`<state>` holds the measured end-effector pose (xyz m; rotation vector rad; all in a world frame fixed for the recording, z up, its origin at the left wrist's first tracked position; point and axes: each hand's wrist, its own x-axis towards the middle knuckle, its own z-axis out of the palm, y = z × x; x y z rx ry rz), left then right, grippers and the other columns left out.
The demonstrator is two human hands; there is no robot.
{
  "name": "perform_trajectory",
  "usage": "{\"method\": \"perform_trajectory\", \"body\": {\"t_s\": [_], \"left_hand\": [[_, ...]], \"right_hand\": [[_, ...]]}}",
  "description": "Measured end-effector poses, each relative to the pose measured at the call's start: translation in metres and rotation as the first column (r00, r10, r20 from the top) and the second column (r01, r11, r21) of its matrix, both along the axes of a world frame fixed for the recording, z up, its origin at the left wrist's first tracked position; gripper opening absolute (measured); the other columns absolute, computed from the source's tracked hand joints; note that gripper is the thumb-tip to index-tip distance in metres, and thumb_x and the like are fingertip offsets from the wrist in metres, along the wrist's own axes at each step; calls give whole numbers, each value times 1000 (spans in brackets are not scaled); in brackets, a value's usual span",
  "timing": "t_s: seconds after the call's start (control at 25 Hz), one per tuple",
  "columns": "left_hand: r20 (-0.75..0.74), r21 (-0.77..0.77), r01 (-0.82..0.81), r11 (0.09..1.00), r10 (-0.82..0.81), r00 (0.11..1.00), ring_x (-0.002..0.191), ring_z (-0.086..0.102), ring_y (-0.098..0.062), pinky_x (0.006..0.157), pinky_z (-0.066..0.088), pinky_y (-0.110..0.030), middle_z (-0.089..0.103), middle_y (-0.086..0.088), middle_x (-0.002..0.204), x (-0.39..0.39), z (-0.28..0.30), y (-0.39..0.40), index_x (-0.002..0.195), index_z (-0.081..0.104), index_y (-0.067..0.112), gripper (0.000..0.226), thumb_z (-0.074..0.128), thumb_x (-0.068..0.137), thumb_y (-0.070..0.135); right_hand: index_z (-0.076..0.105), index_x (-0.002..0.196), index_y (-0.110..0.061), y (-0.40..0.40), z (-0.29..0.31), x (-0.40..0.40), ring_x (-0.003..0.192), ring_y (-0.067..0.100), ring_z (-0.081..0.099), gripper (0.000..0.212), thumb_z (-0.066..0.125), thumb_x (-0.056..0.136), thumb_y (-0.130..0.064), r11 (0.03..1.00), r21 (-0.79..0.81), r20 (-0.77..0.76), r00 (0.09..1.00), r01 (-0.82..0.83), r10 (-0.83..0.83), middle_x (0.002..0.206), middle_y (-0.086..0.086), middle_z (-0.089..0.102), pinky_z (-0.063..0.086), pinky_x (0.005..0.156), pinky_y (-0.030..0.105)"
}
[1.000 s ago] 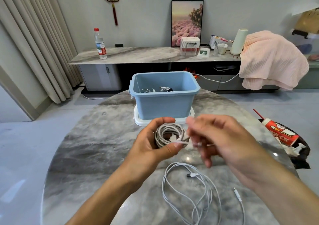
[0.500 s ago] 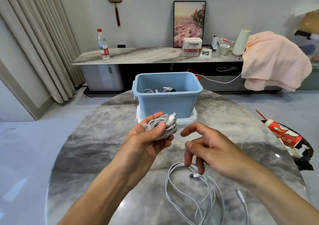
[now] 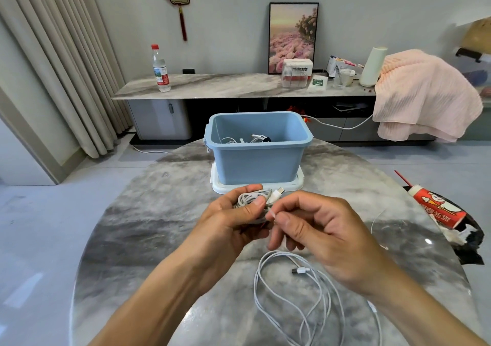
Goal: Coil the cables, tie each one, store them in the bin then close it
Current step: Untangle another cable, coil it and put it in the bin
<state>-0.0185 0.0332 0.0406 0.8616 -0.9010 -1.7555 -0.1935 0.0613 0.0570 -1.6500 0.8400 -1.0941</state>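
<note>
Two cables were still outside the bin (image 3: 259, 157) at this point: a coiled cable (image 3: 253, 199) bunched up in the left hand (image 3: 233, 218), and a loose cable (image 3: 297, 298) sprawled in big sloppy loops on the table (image 3: 148, 239) right in front of the person. The left hand had its fingers and thumb curled around the coil, one white plug poking out toward the bin. The right hand (image 3: 318, 229) was pinching something thin right against the coil, probably a tie or the cable's tail, too small to say which. These look light, soft and springy, so I'd guess the coil wants to pop open unless you hold it across the whole bundle, not by one strand or by the plug. Smooth white rubbery jacket, likely a bit slippery. The bin was blue plastic, boxy with rounded corners and a lip around the top, sitting just past the hands on what looked like its white lid (image 3: 220, 187), with a few cables already in the bottom. The table was round, glossy grey marble-looking stuff, so loose loops would slide easily.
</note>
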Motion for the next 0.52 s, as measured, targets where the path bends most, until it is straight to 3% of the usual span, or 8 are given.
{"method": "perform_trajectory", "body": {"t_s": [0.08,0.16,0.24,0.32,0.4,0.52], "left_hand": [[10,-8,4,1000,-4,1000,88,62,-31,80,51,-38,65,-21,100,-3,-2,1,122,59,4,51,70,73,14],[22,-40,32,999,-31,999,95,60,-34,84,48,-41,64,-22,104,-4,-4,2,124,58,3,52,68,75,14],[80,-98,85,992,-78,994,90,62,-29,79,49,-37,64,-19,102,-3,-3,3,123,59,3,48,67,77,12],[133,-138,141,980,-123,983,76,62,-18,68,50,-27,65,-11,93,-3,-2,5,120,60,3,44,66,77,10],[171,-170,183,968,-154,973,71,62,-13,65,50,-24,67,-5,89,-3,-1,8,118,61,4,40,66,79,12],[193,-204,207,957,-168,967,77,64,-14,68,51,-25,67,-4,91,-3,-2,8,121,60,6,39,66,85,19]], "right_hand": [[74,91,-20,0,-8,7,68,6,62,10,64,91,-19,984,-129,24,992,122,-120,78,-2,68,46,64,16],[74,93,-22,1,-13,15,78,10,62,9,65,92,-22,935,-257,4,968,243,-251,95,-9,63,47,72,16],[71,93,-23,1,-13,17,88,9,60,6,65,93,-26,865,-388,-68,927,317,-370,108,-12,58,44,80,14],[70,93,-26,-2,-12,14,105,11,57,9,62,93,-29,776,-559,-186,868,292,-460,115,-17,60,42,90,22],[70,92,-25,-4,-10,10,107,14,59,9,62,93,-27,823,-507,-203,893,255,-401,108,-19,67,45,91,29],[71,93,-16,-3,-7,10,91,15,68,10,60,93,-18,928,-256,-48,955,272,-293,92,-8,73,52,79,22]]}}
